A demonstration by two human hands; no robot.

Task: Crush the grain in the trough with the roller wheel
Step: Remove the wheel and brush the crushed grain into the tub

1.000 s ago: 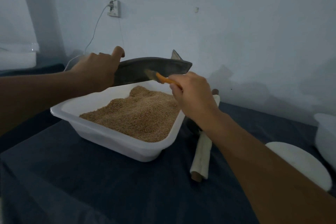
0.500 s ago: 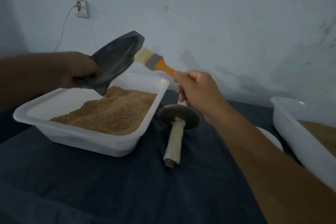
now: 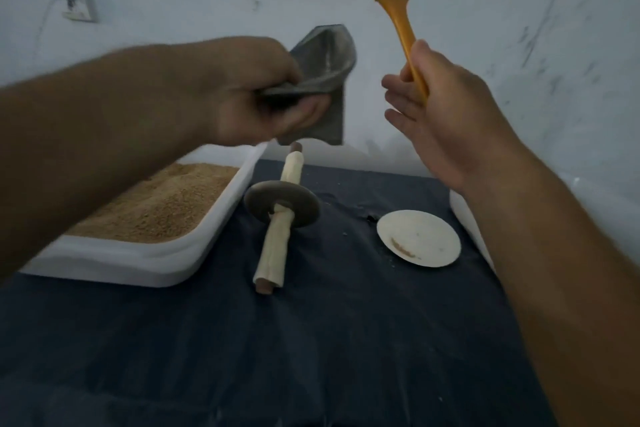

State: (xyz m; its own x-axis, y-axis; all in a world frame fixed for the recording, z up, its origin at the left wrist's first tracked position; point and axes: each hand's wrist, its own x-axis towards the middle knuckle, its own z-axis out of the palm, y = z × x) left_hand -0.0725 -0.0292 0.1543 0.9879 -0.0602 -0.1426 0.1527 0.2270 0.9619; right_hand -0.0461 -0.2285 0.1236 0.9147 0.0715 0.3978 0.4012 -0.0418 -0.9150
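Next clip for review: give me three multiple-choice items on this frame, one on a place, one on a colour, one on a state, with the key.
1. Where does the roller wheel lie?
A. On the dark cloth beside the tub
B. In the tub
C. On the small plate

2. What colour is the brush handle?
A. Blue
B. Orange
C. Black

3. What is the left hand doing?
A. Resting flat on the cloth
B. Pressing the grain
C. Gripping the grey trough in the air

Key: 1 A, the roller lies on the cloth right of the tub; 2 B, the handle is orange; 3 C, fingers curl round the raised trough.
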